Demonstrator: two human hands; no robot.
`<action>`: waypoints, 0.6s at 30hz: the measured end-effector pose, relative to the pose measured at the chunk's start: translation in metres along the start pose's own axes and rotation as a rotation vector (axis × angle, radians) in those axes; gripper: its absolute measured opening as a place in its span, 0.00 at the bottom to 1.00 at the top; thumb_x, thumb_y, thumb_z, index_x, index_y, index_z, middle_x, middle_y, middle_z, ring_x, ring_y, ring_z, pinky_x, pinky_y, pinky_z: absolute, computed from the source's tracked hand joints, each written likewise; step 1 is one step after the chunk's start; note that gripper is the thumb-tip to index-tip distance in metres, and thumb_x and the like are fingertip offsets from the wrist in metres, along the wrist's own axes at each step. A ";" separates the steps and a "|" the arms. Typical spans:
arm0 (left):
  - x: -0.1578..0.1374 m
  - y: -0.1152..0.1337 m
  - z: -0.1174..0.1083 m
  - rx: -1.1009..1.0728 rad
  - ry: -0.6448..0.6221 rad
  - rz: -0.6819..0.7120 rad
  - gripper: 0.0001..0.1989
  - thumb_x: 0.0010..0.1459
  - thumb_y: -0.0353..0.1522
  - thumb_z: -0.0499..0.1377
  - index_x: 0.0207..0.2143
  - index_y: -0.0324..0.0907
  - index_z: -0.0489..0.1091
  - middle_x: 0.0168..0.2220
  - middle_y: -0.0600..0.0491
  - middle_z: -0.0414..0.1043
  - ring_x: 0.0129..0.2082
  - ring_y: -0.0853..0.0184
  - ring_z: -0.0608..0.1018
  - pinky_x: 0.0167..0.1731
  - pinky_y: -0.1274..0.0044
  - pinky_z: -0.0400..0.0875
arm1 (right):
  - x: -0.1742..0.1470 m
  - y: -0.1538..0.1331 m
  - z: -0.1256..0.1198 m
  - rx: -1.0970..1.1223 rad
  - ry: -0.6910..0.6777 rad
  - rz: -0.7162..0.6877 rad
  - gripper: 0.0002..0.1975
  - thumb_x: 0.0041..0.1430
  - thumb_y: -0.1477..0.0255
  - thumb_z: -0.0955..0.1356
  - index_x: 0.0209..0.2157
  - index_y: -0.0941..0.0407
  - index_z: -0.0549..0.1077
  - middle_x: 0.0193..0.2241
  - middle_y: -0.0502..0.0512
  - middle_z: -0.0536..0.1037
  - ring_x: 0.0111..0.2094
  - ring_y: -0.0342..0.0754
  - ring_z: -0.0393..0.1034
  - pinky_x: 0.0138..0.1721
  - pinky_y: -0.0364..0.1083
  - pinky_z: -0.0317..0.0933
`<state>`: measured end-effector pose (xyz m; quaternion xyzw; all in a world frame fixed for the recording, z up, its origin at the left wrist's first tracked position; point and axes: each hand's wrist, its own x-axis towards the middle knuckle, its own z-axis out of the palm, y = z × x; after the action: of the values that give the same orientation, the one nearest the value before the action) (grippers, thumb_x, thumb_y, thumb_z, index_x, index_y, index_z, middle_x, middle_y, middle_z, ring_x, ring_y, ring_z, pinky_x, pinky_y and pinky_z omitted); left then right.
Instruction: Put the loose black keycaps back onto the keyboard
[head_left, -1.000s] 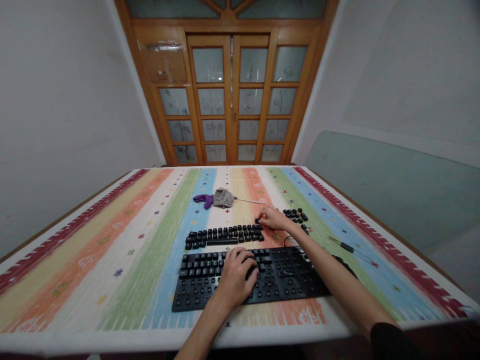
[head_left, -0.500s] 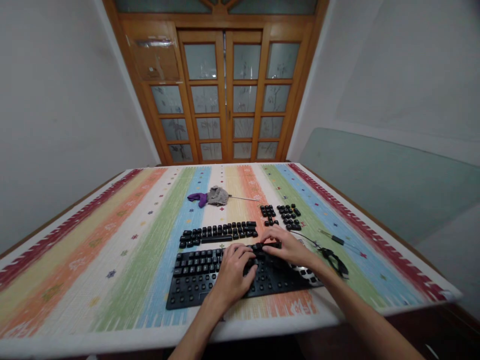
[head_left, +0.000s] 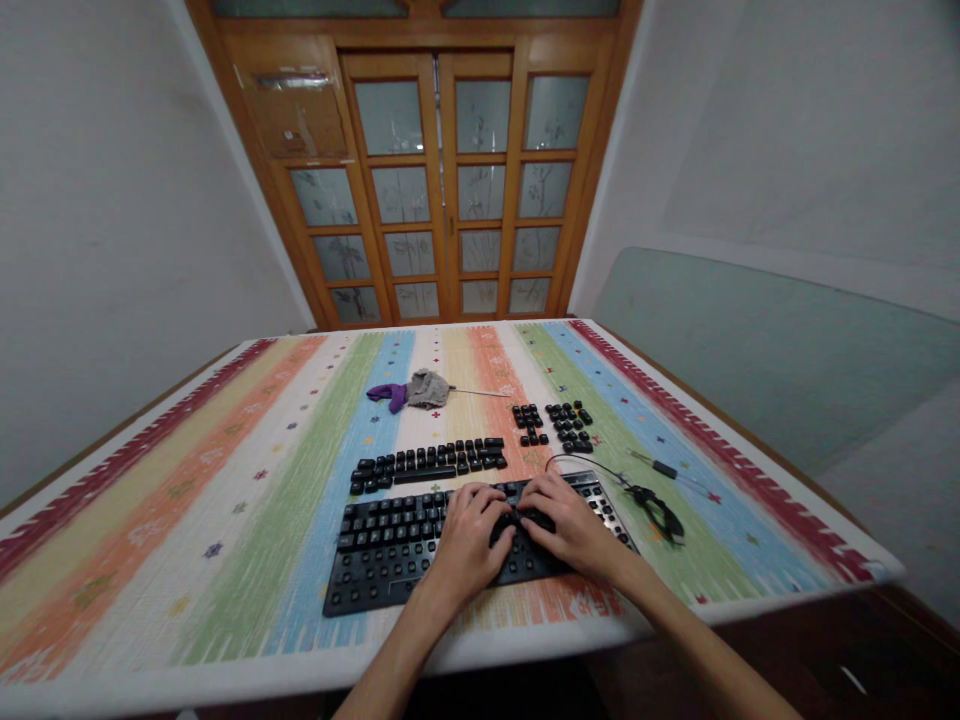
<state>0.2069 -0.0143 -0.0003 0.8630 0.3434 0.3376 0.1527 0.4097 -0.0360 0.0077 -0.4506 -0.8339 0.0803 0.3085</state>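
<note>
A black keyboard [head_left: 375, 565] lies along the near side of the table, with keycaps on its far left rows and bare switches on its near rows. My left hand [head_left: 471, 530] rests over its middle, fingers curled and thumb close to the forefinger; whatever is between them is hidden. Just beside it, my right hand [head_left: 562, 520] is bent over the keys, its fingers and thumb closed around a small black keycap [head_left: 541, 519]. Rows of loose keycaps [head_left: 426, 473] lie behind the keyboard. More loose keycaps [head_left: 571, 425] are grouped farther right.
A coiled black cable [head_left: 656, 515] lies right of the keyboard. Near it is a small dark-handled tool [head_left: 664, 468]. A grey and purple cloth item [head_left: 427, 390] with a thin rod lies farther back. A striped cloth [head_left: 247, 500] covers the table, whose front edge is close.
My right hand has moved slightly left and down, closer to my left hand, uncovering the keyboard's right end. The whole view has shifted a little. My left hand stays over the keyboard's middle.
</note>
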 end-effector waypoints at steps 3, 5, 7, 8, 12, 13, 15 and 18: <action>0.000 -0.002 0.002 0.018 -0.005 0.003 0.09 0.57 0.26 0.63 0.41 0.43 0.73 0.46 0.49 0.74 0.50 0.56 0.71 0.51 0.59 0.68 | 0.001 -0.001 0.000 -0.011 0.008 -0.010 0.05 0.62 0.78 0.66 0.37 0.56 0.74 0.38 0.57 0.76 0.42 0.52 0.67 0.46 0.52 0.64; 0.001 -0.003 0.003 0.028 -0.012 0.009 0.09 0.57 0.26 0.63 0.42 0.43 0.73 0.47 0.48 0.74 0.51 0.56 0.70 0.52 0.59 0.68 | 0.001 -0.001 0.001 -0.011 0.013 -0.011 0.05 0.62 0.78 0.67 0.38 0.56 0.74 0.38 0.57 0.76 0.42 0.52 0.67 0.46 0.53 0.64; 0.001 -0.004 0.004 0.038 -0.018 0.014 0.10 0.58 0.26 0.63 0.43 0.43 0.73 0.47 0.48 0.74 0.51 0.55 0.70 0.52 0.58 0.67 | 0.000 0.000 0.003 -0.010 0.018 -0.009 0.05 0.62 0.78 0.67 0.38 0.56 0.74 0.38 0.57 0.76 0.43 0.52 0.67 0.47 0.53 0.64; 0.002 -0.004 0.004 0.043 -0.019 0.016 0.10 0.58 0.26 0.63 0.43 0.43 0.72 0.47 0.48 0.74 0.51 0.55 0.70 0.52 0.58 0.68 | 0.000 0.000 0.004 -0.011 0.020 -0.009 0.05 0.62 0.78 0.67 0.38 0.57 0.74 0.38 0.57 0.76 0.43 0.52 0.67 0.47 0.53 0.64; 0.003 -0.003 0.005 0.053 -0.010 0.032 0.10 0.59 0.26 0.61 0.44 0.44 0.73 0.46 0.48 0.74 0.50 0.56 0.71 0.51 0.58 0.68 | -0.001 0.001 0.006 -0.025 0.018 -0.013 0.07 0.62 0.79 0.66 0.40 0.57 0.74 0.39 0.58 0.75 0.44 0.53 0.67 0.47 0.54 0.65; 0.004 -0.003 0.005 0.054 -0.007 0.034 0.10 0.59 0.26 0.61 0.43 0.44 0.73 0.46 0.48 0.74 0.51 0.56 0.71 0.51 0.58 0.69 | -0.001 0.000 0.006 -0.031 0.013 -0.015 0.07 0.61 0.79 0.66 0.40 0.57 0.74 0.40 0.58 0.75 0.44 0.53 0.67 0.48 0.54 0.65; 0.004 -0.002 0.005 0.056 -0.005 0.037 0.10 0.59 0.26 0.61 0.43 0.44 0.73 0.46 0.48 0.74 0.51 0.56 0.71 0.51 0.58 0.68 | -0.001 -0.001 0.005 -0.041 0.003 -0.019 0.08 0.61 0.80 0.66 0.41 0.57 0.74 0.40 0.58 0.75 0.44 0.53 0.67 0.48 0.54 0.65; 0.005 -0.001 0.004 0.063 -0.012 0.039 0.09 0.58 0.25 0.61 0.41 0.44 0.73 0.46 0.48 0.74 0.51 0.55 0.70 0.52 0.58 0.68 | -0.001 -0.002 0.003 -0.054 -0.001 -0.025 0.08 0.62 0.79 0.66 0.41 0.57 0.75 0.39 0.58 0.75 0.43 0.53 0.67 0.47 0.54 0.65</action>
<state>0.2122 -0.0101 -0.0016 0.8760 0.3362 0.3241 0.1209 0.4067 -0.0377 0.0052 -0.4482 -0.8415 0.0541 0.2968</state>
